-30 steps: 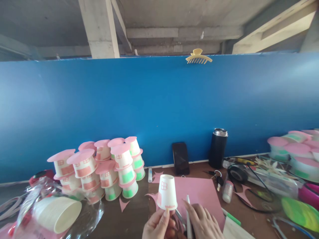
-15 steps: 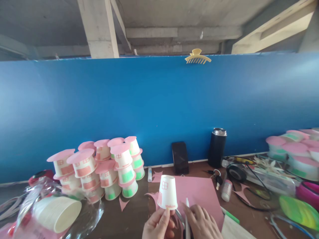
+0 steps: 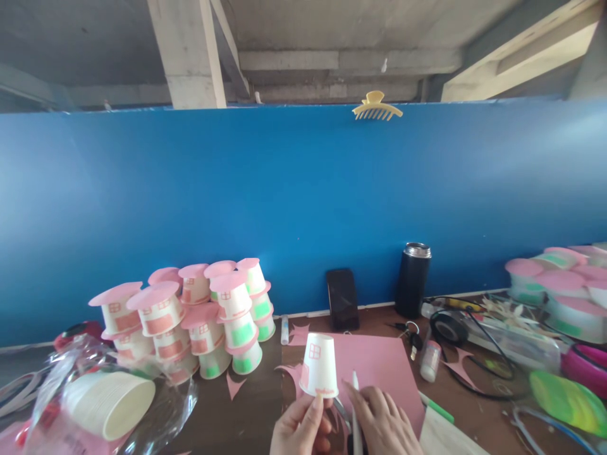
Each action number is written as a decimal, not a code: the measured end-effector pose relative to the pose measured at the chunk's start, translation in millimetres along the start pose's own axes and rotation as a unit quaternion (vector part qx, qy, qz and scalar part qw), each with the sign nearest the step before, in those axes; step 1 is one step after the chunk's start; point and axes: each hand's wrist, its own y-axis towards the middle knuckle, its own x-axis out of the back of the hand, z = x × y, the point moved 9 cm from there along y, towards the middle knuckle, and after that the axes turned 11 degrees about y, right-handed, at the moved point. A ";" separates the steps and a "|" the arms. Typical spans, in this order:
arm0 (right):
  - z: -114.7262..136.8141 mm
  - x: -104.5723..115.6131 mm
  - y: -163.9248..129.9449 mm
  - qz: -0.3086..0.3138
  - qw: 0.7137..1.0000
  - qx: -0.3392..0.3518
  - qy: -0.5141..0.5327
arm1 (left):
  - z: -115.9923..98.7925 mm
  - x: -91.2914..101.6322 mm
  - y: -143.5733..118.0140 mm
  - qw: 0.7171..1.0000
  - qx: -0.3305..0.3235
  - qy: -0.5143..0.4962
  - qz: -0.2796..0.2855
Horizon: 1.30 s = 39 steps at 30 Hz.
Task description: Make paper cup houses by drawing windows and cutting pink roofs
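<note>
Upside down in my left hand is a white paper cup, pinched at its rim between thumb and fingers. A pink window is drawn on its side, a pink patch shows at the left, and small reddish marks run along the rim. Just right of the cup, my right hand is closed around a slim white marker, its visible end pointing up; the thumb is hidden. Between the hands lies a grey metal tool with a dark handle, partly covered, perhaps scissors. Pink paper is spread beneath.
Stacked decorated cups stand at left, behind plain nested cups in clear plastic. A phone and black flask stand by the blue partition. Keys, a glue bottle, cables and more decorated cups are at right.
The white marker in my right hand has shifted very slightly, its upper end a little higher. My left hand and the cup have stayed nearly in place.
</note>
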 end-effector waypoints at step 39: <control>23.7 45.4 11.3 -0.101 0.964 0.077 0.232 | -97.1 -4.0 -40.6 0.715 -0.223 0.660 -0.051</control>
